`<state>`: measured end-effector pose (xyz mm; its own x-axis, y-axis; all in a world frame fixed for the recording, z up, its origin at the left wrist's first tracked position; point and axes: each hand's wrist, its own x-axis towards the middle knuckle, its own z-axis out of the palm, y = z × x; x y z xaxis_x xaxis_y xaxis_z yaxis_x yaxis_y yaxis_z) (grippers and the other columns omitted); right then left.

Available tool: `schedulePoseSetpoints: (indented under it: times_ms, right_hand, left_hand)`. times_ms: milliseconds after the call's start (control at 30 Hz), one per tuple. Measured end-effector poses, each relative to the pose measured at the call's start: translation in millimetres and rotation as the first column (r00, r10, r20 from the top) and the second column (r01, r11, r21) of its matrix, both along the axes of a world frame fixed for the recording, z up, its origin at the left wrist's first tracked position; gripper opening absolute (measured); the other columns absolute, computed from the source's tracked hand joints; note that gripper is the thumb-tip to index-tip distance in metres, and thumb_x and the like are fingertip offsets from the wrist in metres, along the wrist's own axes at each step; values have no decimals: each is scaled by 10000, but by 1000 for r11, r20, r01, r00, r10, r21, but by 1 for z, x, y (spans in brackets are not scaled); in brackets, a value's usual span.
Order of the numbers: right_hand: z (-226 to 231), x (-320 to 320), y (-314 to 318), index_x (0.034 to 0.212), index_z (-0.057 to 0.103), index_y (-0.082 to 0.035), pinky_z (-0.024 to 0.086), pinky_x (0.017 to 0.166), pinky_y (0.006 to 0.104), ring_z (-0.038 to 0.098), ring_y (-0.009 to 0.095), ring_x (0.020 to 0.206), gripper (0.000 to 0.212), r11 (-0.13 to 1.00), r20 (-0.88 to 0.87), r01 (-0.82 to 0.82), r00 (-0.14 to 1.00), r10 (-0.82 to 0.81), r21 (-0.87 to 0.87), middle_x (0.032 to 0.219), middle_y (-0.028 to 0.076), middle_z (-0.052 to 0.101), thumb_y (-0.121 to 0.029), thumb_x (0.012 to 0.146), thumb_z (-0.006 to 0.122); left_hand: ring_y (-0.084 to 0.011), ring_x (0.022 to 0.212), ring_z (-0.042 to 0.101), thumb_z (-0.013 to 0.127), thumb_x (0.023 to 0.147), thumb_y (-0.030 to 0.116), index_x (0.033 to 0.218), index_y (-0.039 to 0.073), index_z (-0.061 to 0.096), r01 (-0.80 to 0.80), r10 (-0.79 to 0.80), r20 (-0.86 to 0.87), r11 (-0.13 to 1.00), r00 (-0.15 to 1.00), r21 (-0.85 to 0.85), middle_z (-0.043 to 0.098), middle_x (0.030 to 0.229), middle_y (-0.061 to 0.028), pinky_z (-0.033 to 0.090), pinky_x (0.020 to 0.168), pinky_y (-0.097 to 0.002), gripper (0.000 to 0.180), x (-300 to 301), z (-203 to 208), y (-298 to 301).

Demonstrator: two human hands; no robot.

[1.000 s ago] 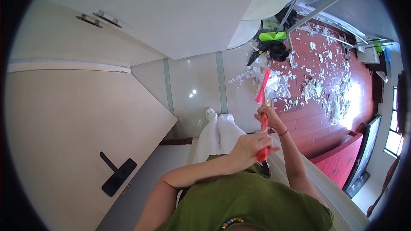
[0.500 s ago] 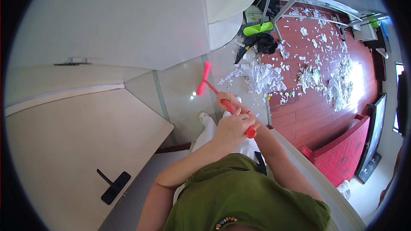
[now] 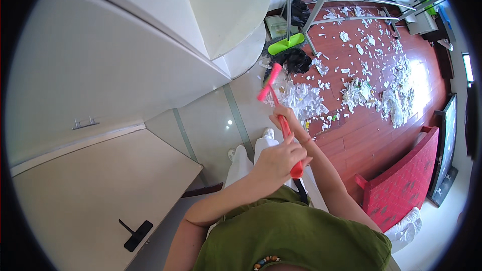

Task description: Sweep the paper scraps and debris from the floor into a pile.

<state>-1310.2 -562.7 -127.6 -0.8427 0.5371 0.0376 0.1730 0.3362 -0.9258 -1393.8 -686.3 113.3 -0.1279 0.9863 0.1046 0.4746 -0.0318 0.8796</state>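
Note:
Both hands grip a broom with a red handle (image 3: 284,126) and a narrow pink head (image 3: 270,82); its bristles are hidden from above. My left hand (image 3: 281,160) is wrapped round the handle near its rounded top end. Further down the stick, my right hand (image 3: 286,116) is closed on it. The broom head lies over the near left edge of a heap of white paper and plastic scraps (image 3: 304,99), close to a black plastic bag (image 3: 296,60). Whether the head touches the floor I cannot tell.
More scraps (image 3: 396,95) are strewn over the red wooden floor (image 3: 346,145). A green-headed mop (image 3: 286,43) stands by a metal frame (image 3: 321,0). White cabinets (image 3: 115,65) and a door (image 3: 100,185) line the left. A red slab-like piece (image 3: 401,170) stands at right.
The broom head has swung right, from over the bare tiles to the edge of the scrap heap. My view has turned to the right, and both hands keep their hold.

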Motion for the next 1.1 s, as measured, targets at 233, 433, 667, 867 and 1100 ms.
schedulePoseSetpoints:
  times_ms: [233, 433, 667, 867, 1100]
  right_hand:
    - [-78, -22, 62, 677, 510, -13, 399, 570, 411, 498, 331, 601, 291, 989, -103, 151, 983, -149, 7, 628, 131, 499, -91, 782, 770]
    - [-46, 61, 77, 652, 517, -18, 435, 600, 421, 541, 333, 656, 279, 986, -14, 127, 992, -126, 111, 647, 138, 538, -90, 751, 767]
    - [8, 71, 36, 633, 492, -26, 437, 595, 402, 536, 310, 641, 270, 993, -83, 115, 990, -115, 5, 637, 119, 508, -35, 738, 741]
    - [-50, 48, 16, 656, 505, -26, 437, 601, 420, 539, 337, 656, 243, 988, -69, 33, 997, -44, -149, 655, 136, 531, -66, 756, 723]
    - [-15, 131, 33, 640, 518, -14, 456, 607, 452, 562, 367, 679, 214, 1000, 211, 8, 977, -2, -29, 658, 142, 561, -88, 739, 692]
  left_hand:
    - [-353, 716, 613, 667, 904, 180, 778, 42, 562, 26, -28, -139, 1000, 990, -14, 594, 759, -120, 518, 685, -444, 215, 19, -95, 80]
    - [-350, 661, 607, 666, 889, 126, 758, 39, 543, 92, -91, 63, 996, 994, -8, 578, 724, -126, 560, 795, -404, 199, 40, -42, 88]
    - [-346, 705, 619, 647, 914, 144, 768, 28, 538, 175, -177, -59, 984, 982, -34, 572, 715, -121, 549, 780, -419, 216, 62, -2, 63]
    - [-347, 710, 619, 651, 925, 167, 795, 29, 556, 167, -181, -151, 981, 972, -102, 582, 729, -121, 521, 699, -433, 212, 61, -48, 76]
    - [-308, 685, 607, 691, 892, 110, 758, 29, 568, 241, -230, 111, 965, 967, -101, 595, 737, -104, 498, 643, -414, 199, 67, -31, 68]
